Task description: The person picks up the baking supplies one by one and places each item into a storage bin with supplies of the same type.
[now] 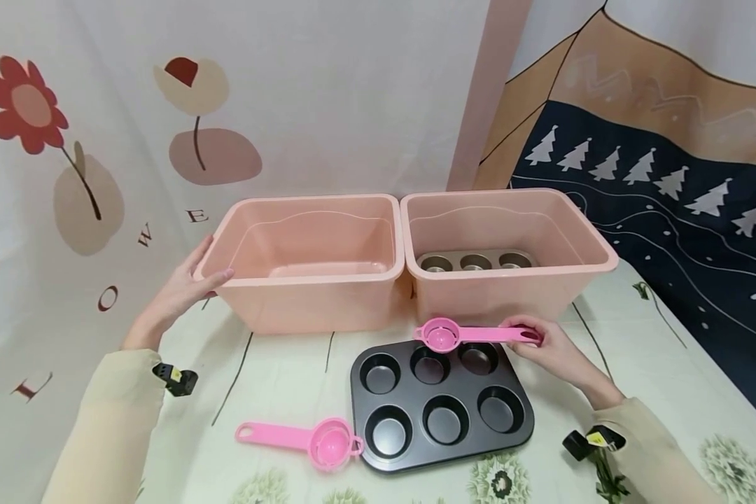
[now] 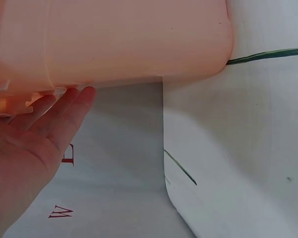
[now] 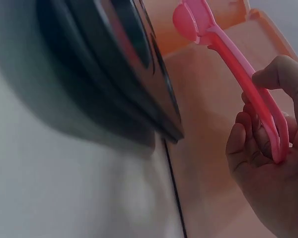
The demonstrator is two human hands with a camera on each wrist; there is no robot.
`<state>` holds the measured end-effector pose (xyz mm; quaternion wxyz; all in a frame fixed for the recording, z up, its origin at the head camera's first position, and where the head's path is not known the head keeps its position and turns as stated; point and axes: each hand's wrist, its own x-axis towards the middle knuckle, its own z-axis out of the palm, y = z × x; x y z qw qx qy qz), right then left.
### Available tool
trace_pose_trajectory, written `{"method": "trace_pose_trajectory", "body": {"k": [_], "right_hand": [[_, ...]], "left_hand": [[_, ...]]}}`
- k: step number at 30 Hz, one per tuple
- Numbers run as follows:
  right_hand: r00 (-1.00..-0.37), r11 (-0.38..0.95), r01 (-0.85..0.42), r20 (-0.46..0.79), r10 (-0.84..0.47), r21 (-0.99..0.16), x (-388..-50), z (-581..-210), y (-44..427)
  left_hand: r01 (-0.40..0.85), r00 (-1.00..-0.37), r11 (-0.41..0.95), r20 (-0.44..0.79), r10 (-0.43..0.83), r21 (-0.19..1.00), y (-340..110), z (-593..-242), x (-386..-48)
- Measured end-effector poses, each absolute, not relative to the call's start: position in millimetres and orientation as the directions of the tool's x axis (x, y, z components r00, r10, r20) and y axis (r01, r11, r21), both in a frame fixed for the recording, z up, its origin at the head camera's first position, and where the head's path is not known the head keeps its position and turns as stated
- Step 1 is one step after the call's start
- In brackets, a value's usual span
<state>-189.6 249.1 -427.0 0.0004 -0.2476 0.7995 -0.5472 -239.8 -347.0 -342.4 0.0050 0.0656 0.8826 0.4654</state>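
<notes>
My left hand (image 1: 179, 283) holds the left end of the left pink plastic bin (image 1: 309, 304), thumb over the rim. In the left wrist view its fingers (image 2: 64, 111) lie against the outer wall under the rim. With my right hand (image 1: 551, 350) I pinch the handle of a pink egg separator (image 1: 442, 336), its cup over the back edge of a dark six-cup muffin tin (image 1: 409, 388). The right wrist view shows thumb and fingers around that handle (image 3: 243, 74). A second pink egg separator (image 1: 330, 446) lies on the table, its cup end at the tin's left front corner.
Beside the left bin stands a right pink bin (image 1: 498, 297), holding another muffin tin (image 1: 475, 260) of brownish metal. A flowered cloth (image 1: 277, 392) covers the table. Printed curtains (image 1: 353, 91) hang right behind the bins.
</notes>
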Motion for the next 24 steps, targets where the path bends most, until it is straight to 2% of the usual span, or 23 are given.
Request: {"method": "trace_pose_trajectory", "body": {"k": [11, 24], "right_hand": [[-0.856, 0.261, -0.455, 0.337, -0.392, -0.851, -188, -406, 238], [-0.85, 0.28, -0.468, 0.341, -0.402, -0.838, -193, -397, 231]], "left_hand": [[0.115, -0.991, 0.542, 0.055, 0.126, 0.832, -347, -342, -241], [0.092, -0.994, 0.582, 0.036, 0.107, 0.808, -345, -339, -236]]}}
